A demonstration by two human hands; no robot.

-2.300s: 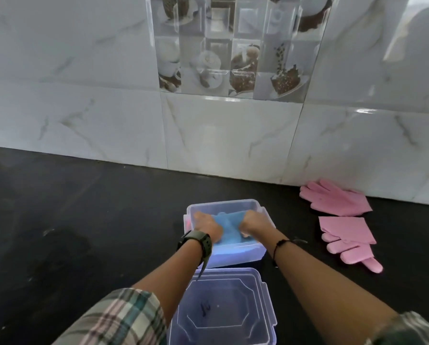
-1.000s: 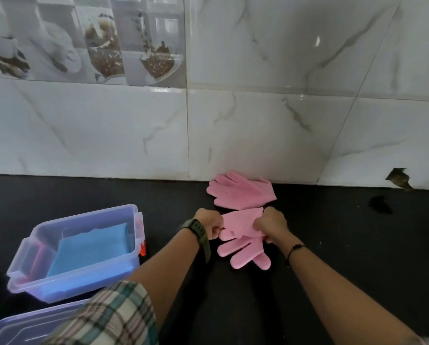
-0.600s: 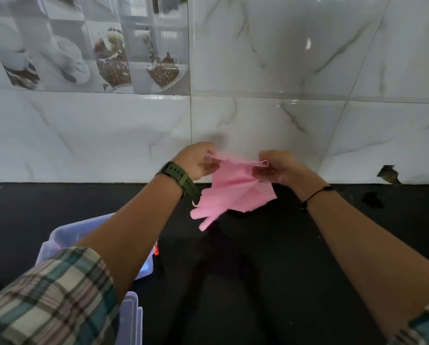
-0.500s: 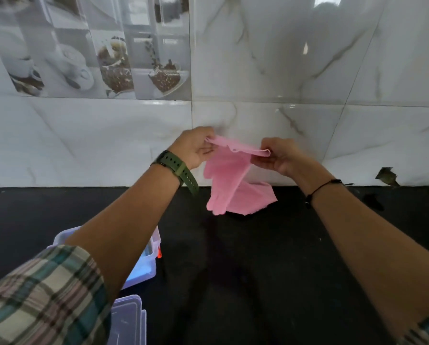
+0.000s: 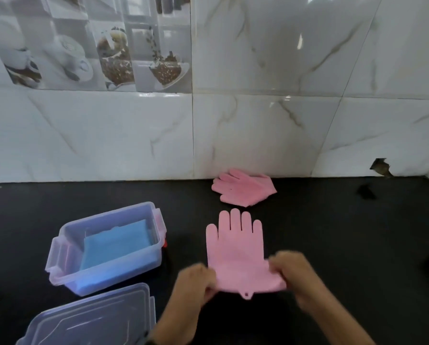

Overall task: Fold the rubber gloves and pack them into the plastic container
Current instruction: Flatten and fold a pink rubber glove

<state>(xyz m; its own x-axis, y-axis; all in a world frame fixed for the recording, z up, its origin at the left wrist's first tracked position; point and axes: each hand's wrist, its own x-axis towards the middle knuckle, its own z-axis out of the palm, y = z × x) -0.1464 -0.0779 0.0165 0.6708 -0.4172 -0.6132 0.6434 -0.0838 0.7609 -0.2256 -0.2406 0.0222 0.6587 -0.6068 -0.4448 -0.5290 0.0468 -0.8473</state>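
A pink glove is held flat on the black counter by its cuff, beside an open plastic container.

At the lower left a clear lid (image 5: 91,317) is seen lying on the black counter (image 5: 333,245), and just behind it the plastic container (image 5: 104,247) stands open with a folded blue glove (image 5: 116,245) laid inside. To its right, a pink glove (image 5: 236,250) is spread flat, fingers pointed toward the tiled wall (image 5: 258,120). Its cuff is pinched at the left corner by the left hand (image 5: 196,282) and at the right corner by the right hand (image 5: 293,275); both hands are blurred. A second pink glove (image 5: 243,188) is seen farther back, lying against the foot of the wall, apart from the first.
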